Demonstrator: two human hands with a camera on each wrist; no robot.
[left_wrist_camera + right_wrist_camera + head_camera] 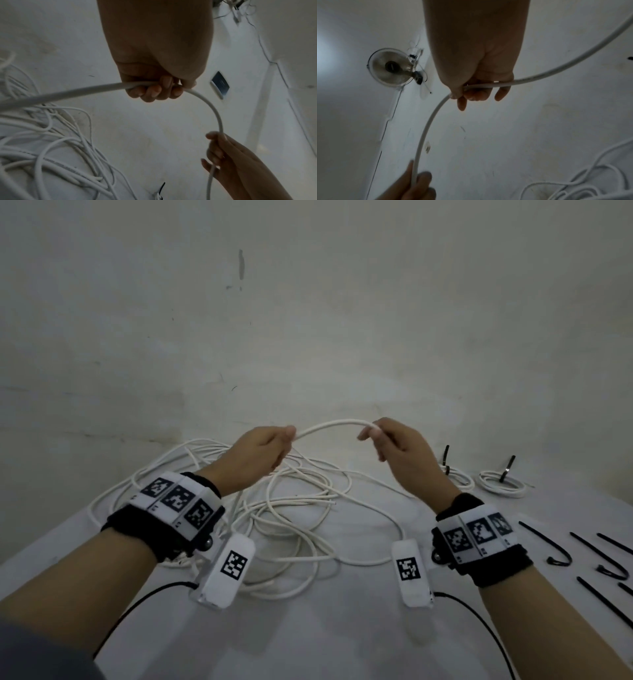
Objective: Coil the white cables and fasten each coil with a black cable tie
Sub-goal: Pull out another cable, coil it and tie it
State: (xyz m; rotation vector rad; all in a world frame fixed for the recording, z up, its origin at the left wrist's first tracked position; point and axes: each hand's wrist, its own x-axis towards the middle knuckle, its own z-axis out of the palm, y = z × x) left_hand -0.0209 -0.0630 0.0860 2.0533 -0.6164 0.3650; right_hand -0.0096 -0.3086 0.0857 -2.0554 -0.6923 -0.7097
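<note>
- Spread across the middle of the white table (pixel 342 628): a loose tangle of white cables (pixel 291 508), not yet coiled and, by the look of it, the bulk of the work left.
- Raised above that tangle: one white cable (pixel 334 424), arched between two hands, apparently the start of a fresh coil, no loop formed yet.
- Set aside at the far right: two finished coils (pixel 501 486), each cinched with a black tie whose tail stands up; the left one partly hidden behind the right wrist.
- Laid out at the near right edge: several spare black cable ties (pixel 596 556), unused.
- Left hand (pixel 263 455): fingers curled together, clamped round the cable.
- Right hand (pixel 394 446): thumb and fingers closed on the cable's other stretch, one finger loosely extended in the wrist view.
</note>
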